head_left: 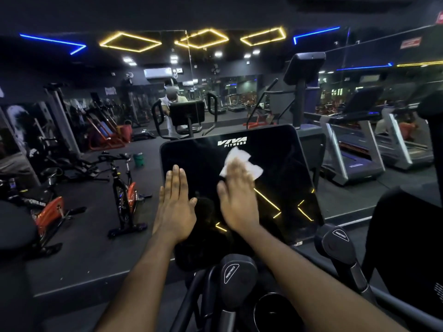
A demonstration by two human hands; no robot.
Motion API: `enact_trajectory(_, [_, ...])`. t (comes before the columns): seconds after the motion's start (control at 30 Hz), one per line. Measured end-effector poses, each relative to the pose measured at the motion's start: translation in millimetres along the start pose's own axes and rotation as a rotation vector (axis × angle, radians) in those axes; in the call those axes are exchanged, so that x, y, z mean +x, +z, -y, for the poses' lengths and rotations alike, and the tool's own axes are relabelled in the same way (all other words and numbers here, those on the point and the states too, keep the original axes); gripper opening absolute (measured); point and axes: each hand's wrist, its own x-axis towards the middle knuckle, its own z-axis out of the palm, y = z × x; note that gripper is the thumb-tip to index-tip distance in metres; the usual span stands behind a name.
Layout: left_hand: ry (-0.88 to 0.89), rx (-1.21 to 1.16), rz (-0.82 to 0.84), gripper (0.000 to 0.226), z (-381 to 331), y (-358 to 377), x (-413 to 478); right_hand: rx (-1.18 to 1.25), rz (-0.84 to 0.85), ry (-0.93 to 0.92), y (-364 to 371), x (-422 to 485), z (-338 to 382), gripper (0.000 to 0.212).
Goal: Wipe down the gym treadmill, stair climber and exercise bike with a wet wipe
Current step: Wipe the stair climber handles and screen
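Note:
A black glossy console screen (275,168) marked VIVA FITNESS stands in front of me. My right hand (237,200) lies flat on it and presses a white wet wipe (242,159) against the glass under its fingertips. My left hand (176,204) rests flat and empty on the screen's left side, fingers together. Two black handles labelled RESISTANCE, a resistance handle (236,276) in the middle and a right handle (340,243), rise below the screen.
Exercise bikes (124,195) with orange parts stand on the dark floor at left. Treadmills (354,149) line the right side. A mirror wall (134,104) ahead reflects a person at this machine. A green bucket (138,159) sits on the floor.

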Motion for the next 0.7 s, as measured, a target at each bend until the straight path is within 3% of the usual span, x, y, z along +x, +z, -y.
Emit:
enact_trajectory(0.1, [0.036, -0.165, -0.021, 0.075, 3.5, -6.3, -1.4, -0.118, 0.150, -0.378, 7.7, -55.9, -24.2, 0.061])
enact_trajectory(0.17, [0.030, -0.327, -0.063, 0.073, 8.6, -14.3, -5.7, -0.188, 0.138, -0.438, -2.6, -70.2, -46.0, 0.059])
enact_trajectory(0.3, [-0.028, -0.528, -0.178, 0.074, 9.3, -19.8, -20.0, -0.107, 0.026, 0.003, -8.8, -23.3, -25.1, 0.062])
enact_trajectory(0.37, [-0.064, -0.574, -0.295, 0.071, 6.2, -18.1, -31.3, -0.044, 0.111, 0.025, -3.0, 7.4, 7.4, 0.068])
enact_trajectory(0.47, [-0.131, -0.584, -0.410, 0.065, 8.5, -10.9, -45.6, -0.168, 0.404, -0.514, 7.4, 9.1, 29.3, 0.068])
enact_trajectory(0.57, [-0.236, -0.637, -0.349, 0.065, 15.3, -11.1, -52.8, -0.239, 0.638, -0.948, 4.2, -10.5, 4.2, 0.062])
enact_trajectory(0.63, [-0.203, -0.659, -0.269, 0.062, 17.9, -9.5, -54.7, -0.265, 0.680, -1.041, -4.6, -9.6, -5.2, 0.056])
enact_trajectory(0.7, [-0.200, -0.656, -0.245, 0.059, 19.1, -9.1, -53.9, -0.272, 0.562, -0.938, -5.5, -0.9, 0.6, 0.054])
